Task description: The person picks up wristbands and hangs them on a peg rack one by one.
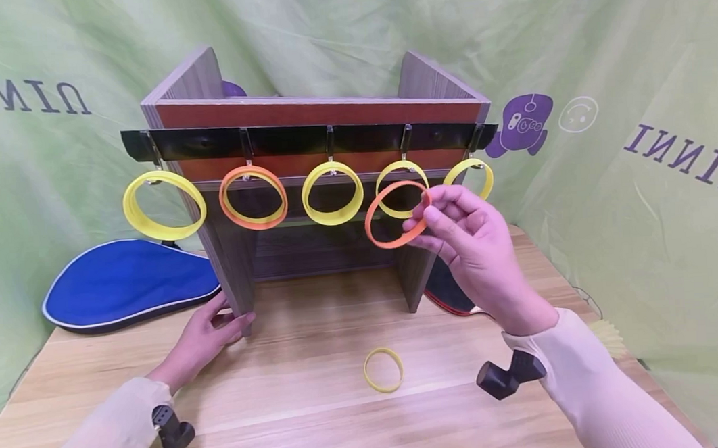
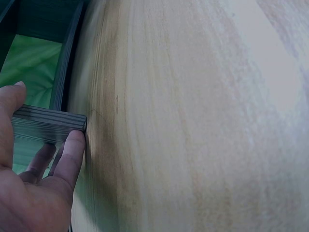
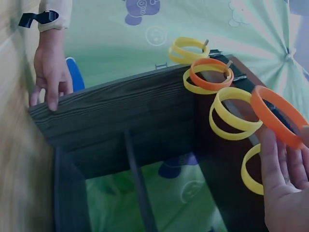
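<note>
In the head view my right hand (image 1: 485, 251) pinches an orange silicone wristband (image 1: 390, 244) between thumb and fingers. It overlaps a yellow wristband (image 1: 381, 185) hanging from the fourth hook from the left; whether they touch, I cannot tell. Bands hang from the other hooks too: yellow on the first (image 1: 131, 212), orange with yellow on the second (image 1: 224, 205), yellow on the third (image 1: 334, 218) and yellow on the last (image 1: 487, 183). My left hand (image 1: 203, 337) grips the lower front edge of the wooden shelf's left panel (image 2: 53, 118), thumb and fingers on opposite sides.
A black hook strip (image 1: 287, 140) runs across the shelf's front. One yellow wristband (image 1: 367, 369) lies on the table (image 1: 296, 417). A blue paddle case (image 1: 130, 280) sits left of the shelf, and a dark paddle (image 1: 448, 288) lies partly hidden at right. Green cloth (image 1: 609, 238) surrounds the table.
</note>
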`<state>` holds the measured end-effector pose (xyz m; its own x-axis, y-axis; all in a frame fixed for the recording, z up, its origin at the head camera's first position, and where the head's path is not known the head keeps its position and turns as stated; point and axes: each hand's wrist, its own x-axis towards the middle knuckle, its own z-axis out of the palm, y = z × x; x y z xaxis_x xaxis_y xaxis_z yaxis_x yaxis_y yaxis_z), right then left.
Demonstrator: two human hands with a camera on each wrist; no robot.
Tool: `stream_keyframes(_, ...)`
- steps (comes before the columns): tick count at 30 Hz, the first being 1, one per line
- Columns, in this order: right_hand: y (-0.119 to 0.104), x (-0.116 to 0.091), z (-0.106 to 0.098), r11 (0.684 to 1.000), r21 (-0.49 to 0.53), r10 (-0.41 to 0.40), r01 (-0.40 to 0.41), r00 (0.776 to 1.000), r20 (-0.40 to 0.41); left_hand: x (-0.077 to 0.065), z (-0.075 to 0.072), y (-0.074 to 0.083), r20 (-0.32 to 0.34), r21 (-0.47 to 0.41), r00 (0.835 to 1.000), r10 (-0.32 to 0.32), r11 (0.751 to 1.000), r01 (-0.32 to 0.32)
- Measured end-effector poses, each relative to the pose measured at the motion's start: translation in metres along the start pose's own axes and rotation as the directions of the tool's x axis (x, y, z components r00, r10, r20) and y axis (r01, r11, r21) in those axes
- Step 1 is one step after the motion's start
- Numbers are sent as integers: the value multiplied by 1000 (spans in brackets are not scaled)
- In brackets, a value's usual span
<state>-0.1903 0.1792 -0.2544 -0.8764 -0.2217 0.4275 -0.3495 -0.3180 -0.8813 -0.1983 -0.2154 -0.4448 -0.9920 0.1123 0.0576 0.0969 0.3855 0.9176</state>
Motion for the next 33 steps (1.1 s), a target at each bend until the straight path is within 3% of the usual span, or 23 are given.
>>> stream_keyframes(5, -5, 6, 6, 999, 10, -49, 50, 995, -88, 1, 0, -2, -1, -13, 1000, 6, 1000, -6)
stream_keyframes(15, 2, 15, 14, 998, -29, -52, 46, 972, -230, 1, 0, -3, 3, -12, 1000, 6, 1000, -6)
stream_keyframes(33, 17, 11, 7, 997, -71, 21, -37, 975, -221, 0, 0, -1, 10, -13, 1000, 9, 1000, -9)
